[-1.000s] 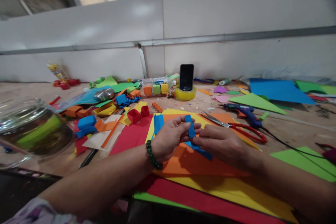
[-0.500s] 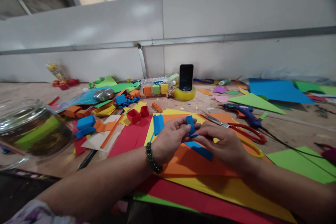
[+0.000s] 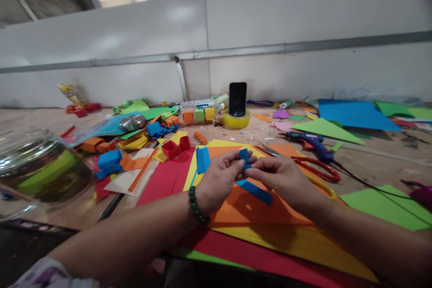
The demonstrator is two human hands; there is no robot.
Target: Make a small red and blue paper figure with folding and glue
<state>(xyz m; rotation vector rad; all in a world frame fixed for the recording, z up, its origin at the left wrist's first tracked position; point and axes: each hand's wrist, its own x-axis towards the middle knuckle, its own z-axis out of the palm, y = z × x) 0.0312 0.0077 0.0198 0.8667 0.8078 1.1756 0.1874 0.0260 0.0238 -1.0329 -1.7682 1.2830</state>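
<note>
A small folded strip of blue paper is pinched between my two hands above the paper stack. My left hand, with a green bead bracelet at its wrist, grips the strip from the left. From the right, my right hand has thumb and forefinger closed on the strip's lower end. Beneath them a longer blue paper strip lies on an orange sheet. Another folded blue piece rests left of my fingers. Scissors with red and yellow handles lie just behind and beside my right hand.
At the left stands a glass teapot. A glue gun with its cord lies to the right. Behind are a phone on a yellow tape roll, a plastic bottle and red paper boxes.
My right finger and thumb have shifted slightly up and closer to my left hand, and the strip's lower end is now bent up more. The view has moved slightly.
</note>
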